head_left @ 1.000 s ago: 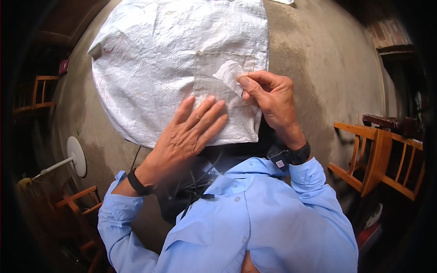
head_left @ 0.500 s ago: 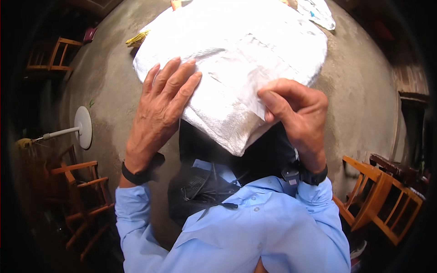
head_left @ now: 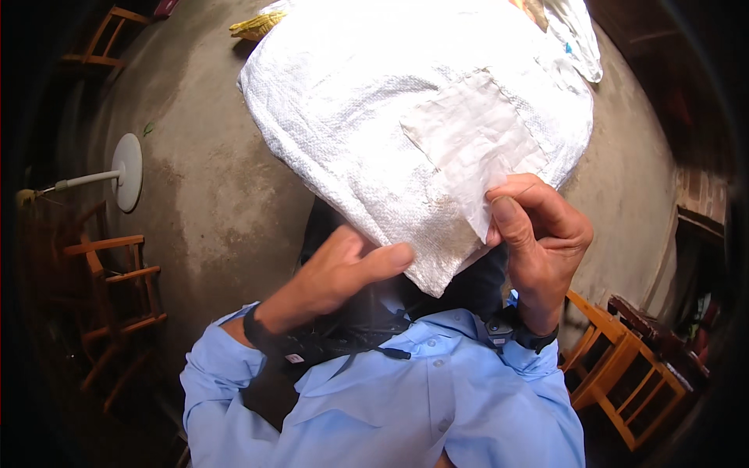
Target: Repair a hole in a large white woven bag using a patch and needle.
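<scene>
A large white woven sack (head_left: 335,117) spreads over my knees, its near corner pointing toward me. On it lies a thin, creased, off-white patch (head_left: 468,129), its far edges joined to the sack by what look like stitches. My right hand (head_left: 546,238) pinches the patch's near right edge between thumb and fingertips. A fine dark line, perhaps thread, shows by its fingers; whether a needle is there I cannot make out. My left hand (head_left: 335,269) grips the sack's near left edge, thumb on top near the corner, the other fingers hidden beneath.
Wooden chairs stand at the lower right (head_left: 616,359) and at the left (head_left: 117,273). A white round-based stand (head_left: 129,171) lies on the concrete floor (head_left: 195,179) at left. Beyond the sack are a yellow bundle (head_left: 256,26) and a white plastic bag (head_left: 573,35).
My left hand has come off the sack's top and moved down to its near left edge. The right hand still pinches the patch, which now shows more plainly.
</scene>
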A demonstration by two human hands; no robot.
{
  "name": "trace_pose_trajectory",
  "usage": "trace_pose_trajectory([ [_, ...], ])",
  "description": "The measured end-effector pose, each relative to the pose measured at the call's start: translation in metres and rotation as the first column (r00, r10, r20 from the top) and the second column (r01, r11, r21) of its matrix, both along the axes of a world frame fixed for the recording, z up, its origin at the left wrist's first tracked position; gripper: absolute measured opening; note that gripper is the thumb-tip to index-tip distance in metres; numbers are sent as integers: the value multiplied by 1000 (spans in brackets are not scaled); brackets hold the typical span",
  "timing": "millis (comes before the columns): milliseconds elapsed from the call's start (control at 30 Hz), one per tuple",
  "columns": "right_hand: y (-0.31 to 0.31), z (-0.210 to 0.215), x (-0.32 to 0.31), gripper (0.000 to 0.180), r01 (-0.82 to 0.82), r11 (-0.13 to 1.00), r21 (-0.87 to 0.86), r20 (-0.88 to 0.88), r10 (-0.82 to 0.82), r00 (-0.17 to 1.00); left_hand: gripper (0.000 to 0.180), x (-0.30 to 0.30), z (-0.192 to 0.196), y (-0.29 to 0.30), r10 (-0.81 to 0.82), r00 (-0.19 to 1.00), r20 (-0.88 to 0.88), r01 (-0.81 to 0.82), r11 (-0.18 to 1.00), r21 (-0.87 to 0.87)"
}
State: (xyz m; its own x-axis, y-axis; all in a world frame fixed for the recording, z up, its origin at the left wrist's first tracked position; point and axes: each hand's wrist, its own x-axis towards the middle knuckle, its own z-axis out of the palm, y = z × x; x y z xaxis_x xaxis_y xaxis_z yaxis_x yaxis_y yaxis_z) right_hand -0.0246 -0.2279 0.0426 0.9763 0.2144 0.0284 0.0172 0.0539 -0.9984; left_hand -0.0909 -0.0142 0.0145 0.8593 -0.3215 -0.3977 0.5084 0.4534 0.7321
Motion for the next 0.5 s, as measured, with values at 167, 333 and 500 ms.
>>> trace_pose_trajectory([
  [167, 1, 0, -5, 8, 0, 995, -102, 80, 8, 997, 44, 17, 1, -25, 39, 997, 62, -48, 988, 145],
  [333, -8, 5, -6, 8, 6, 998, -55, -66, -10, 998, 44, 14, -8, -32, 39, 999, 35, -46, 971, 233],
  [500, -5, 11, -3, 11, -95, 956, -277, 52, 113, 992, 45, 10, -12, -26, 23, 997, 73, -45, 947, 318],
])
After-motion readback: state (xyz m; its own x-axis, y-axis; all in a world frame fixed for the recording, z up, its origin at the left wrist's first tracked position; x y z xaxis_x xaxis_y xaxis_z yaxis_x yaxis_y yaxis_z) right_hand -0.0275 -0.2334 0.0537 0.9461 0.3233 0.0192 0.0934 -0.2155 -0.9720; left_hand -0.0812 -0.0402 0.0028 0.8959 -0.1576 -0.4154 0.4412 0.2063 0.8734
